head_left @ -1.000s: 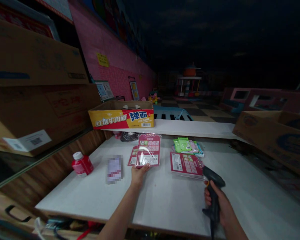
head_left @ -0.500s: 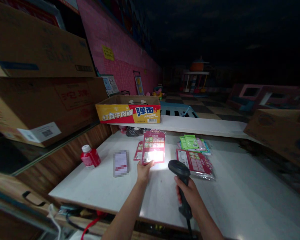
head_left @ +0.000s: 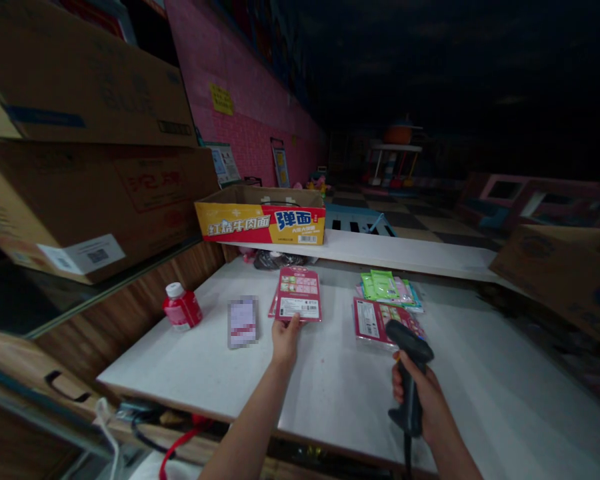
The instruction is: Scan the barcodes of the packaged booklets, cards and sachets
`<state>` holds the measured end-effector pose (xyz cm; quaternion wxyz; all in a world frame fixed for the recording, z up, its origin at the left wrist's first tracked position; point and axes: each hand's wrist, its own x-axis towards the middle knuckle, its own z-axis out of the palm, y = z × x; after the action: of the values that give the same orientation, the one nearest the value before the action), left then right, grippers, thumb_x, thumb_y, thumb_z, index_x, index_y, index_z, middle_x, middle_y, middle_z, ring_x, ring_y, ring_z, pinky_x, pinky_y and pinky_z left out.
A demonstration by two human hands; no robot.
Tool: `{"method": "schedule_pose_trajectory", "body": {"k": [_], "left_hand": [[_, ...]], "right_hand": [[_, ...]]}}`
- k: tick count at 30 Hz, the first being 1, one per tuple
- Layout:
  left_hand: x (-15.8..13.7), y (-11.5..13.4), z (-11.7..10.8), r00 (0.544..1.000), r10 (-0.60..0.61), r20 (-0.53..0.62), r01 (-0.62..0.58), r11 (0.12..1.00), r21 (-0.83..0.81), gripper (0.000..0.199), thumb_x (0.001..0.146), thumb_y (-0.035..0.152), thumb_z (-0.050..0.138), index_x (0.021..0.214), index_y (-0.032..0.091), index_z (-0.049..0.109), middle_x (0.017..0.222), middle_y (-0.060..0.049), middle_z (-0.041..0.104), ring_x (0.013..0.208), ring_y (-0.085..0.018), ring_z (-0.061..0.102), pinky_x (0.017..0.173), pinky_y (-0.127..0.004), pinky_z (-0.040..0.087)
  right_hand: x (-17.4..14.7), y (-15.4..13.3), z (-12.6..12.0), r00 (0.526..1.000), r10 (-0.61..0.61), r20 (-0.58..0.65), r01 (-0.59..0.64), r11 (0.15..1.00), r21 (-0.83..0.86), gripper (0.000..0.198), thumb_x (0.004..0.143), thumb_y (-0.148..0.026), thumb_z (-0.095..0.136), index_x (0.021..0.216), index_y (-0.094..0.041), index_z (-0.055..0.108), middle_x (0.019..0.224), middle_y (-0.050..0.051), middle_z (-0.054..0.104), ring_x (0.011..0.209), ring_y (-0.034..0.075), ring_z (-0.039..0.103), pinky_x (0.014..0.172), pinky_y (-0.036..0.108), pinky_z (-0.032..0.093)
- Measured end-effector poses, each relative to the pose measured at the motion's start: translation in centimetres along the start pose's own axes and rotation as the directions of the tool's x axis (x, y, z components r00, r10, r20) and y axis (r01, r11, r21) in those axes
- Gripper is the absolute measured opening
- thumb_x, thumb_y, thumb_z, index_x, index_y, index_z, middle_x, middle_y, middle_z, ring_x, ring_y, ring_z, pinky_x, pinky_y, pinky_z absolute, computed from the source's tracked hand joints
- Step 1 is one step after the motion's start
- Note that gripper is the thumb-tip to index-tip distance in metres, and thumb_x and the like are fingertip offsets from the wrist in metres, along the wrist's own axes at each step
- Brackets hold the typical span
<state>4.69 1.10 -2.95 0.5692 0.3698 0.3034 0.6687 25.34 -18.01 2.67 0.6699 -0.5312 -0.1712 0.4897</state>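
Between the thumb and fingers of my left hand (head_left: pixel 285 341) is the lower edge of a dark pink flat package (head_left: pixel 299 293) with small pictures and a barcode label. It lies over another similar package, whose left edge peeks out. My right hand (head_left: pixel 425 393) is wrapped round the handle of a black barcode scanner (head_left: pixel 409 343), its cord hanging down. The scanner's head covers part of a pile of matching pink packages (head_left: pixel 373 321) on the right. Green packets (head_left: pixel 381 285) lie just behind that pile.
A red bottle with a white cap (head_left: pixel 182 307) and a blurred-out flat item (head_left: pixel 243 322) are on the white table (head_left: pixel 325 387) at left. A noodle carton (head_left: pixel 265 223) stands on the back ledge. Large cardboard boxes (head_left: pixel 95 207) are stacked left; another box (head_left: pixel 560 267) sits right.
My left hand has lowered the pink package onto the other one, slightly leftward. My right hand has moved the scanner to the right, and the bright light on the package is gone.
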Motion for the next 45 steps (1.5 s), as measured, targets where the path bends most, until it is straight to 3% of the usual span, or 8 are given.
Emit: {"method": "schedule_pose_trajectory", "body": {"k": [9,15,19,23,26,29,32,45], "left_hand": [[1.2,-0.9,-0.1,0.981,0.007,-0.192,0.003,0.999,0.049,0.061,0.056,0.065,0.076,0.083,0.014,0.057,0.075,-0.004,0.066,0.062,-0.014,0.062,0.059,-0.027,0.053],[-0.1,0.5,-1.0,0.983,-0.123,-0.137,0.16,0.94,0.303,0.05,0.058,0.057,0.075,0.075,0.014,0.059,0.067,-0.005,0.064,0.057,-0.016,0.062,0.057,-0.03,0.052],[-1.1,2.8,-2.1,0.986,-0.14,-0.087,0.159,0.669,0.726,0.029,0.073,0.042,0.063,0.062,0.015,0.061,0.059,-0.005,0.061,0.051,-0.017,0.058,0.052,-0.03,0.046],[-2.1,4.3,-1.4,0.966,0.065,0.251,-0.259,0.187,0.948,0.021,0.083,0.022,0.051,0.084,0.016,0.071,0.089,-0.012,0.069,0.089,-0.024,0.064,0.083,-0.037,0.048],[-2.5,4.1,-0.2,0.877,-0.054,0.478,-0.48,-0.032,0.877,0.033,0.087,0.025,0.052,0.116,0.021,0.067,0.123,-0.013,0.062,0.119,-0.028,0.053,0.101,-0.043,0.04],[-2.1,3.4,0.3,0.84,-0.198,0.506,-0.535,-0.138,0.834,0.043,0.088,0.037,0.055,0.129,0.026,0.06,0.14,-0.013,0.052,0.132,-0.032,0.042,0.109,-0.048,0.031],[-1.0,3.1,0.2,0.861,-0.21,0.462,-0.502,-0.215,0.838,0.044,0.089,0.044,0.053,0.129,0.027,0.061,0.143,-0.013,0.05,0.135,-0.035,0.039,0.111,-0.051,0.027],[1.0,3.1,-1.1,0.919,-0.156,0.363,-0.394,-0.289,0.872,0.047,0.091,0.043,0.049,0.133,0.025,0.057,0.143,-0.017,0.047,0.133,-0.037,0.04,0.108,-0.05,0.03]], "right_hand": [[1.7,-1.6,-6.8,0.996,-0.028,-0.088,0.04,0.99,0.136,0.045,0.06,-0.046,0.083,0.084,-0.019,0.057,0.05,-0.007,0.051,0.039,0.009,0.045,0.033,0.019,0.036],[3.2,-0.2,-10.3,0.997,0.059,-0.05,-0.042,0.955,0.293,0.038,0.062,-0.039,0.084,0.082,-0.018,0.058,0.053,-0.005,0.049,0.042,0.009,0.045,0.035,0.018,0.038],[2.8,0.2,-11.0,0.998,0.056,-0.013,-0.045,0.897,0.441,0.034,0.062,-0.032,0.083,0.082,-0.019,0.058,0.056,-0.006,0.047,0.043,0.007,0.043,0.036,0.015,0.038],[2.2,-0.1,-10.9,0.997,0.077,-0.007,-0.062,0.852,0.519,0.032,0.063,-0.028,0.082,0.079,-0.018,0.056,0.057,-0.006,0.045,0.044,0.005,0.042,0.037,0.013,0.038],[2.1,-0.2,-10.8,0.997,0.073,-0.001,-0.062,0.849,0.525,0.032,0.064,-0.028,0.082,0.081,-0.018,0.057,0.058,-0.006,0.044,0.045,0.004,0.042,0.039,0.012,0.038],[2.1,-0.2,-11.0,0.998,0.069,0.001,-0.06,0.858,0.511,0.033,0.064,-0.03,0.081,0.082,-0.018,0.056,0.058,-0.006,0.043,0.045,0.004,0.041,0.039,0.013,0.037],[2.2,-0.3,-11.0,0.997,0.071,0.019,-0.071,0.861,0.504,0.033,0.065,-0.032,0.08,0.082,-0.019,0.055,0.058,-0.007,0.042,0.045,0.004,0.041,0.039,0.013,0.037],[2.1,-0.6,-10.7,0.996,0.091,0.012,-0.082,0.827,0.556,0.031,0.066,-0.028,0.079,0.08,-0.019,0.053,0.058,-0.007,0.042,0.044,0.004,0.04,0.037,0.012,0.038]]}}
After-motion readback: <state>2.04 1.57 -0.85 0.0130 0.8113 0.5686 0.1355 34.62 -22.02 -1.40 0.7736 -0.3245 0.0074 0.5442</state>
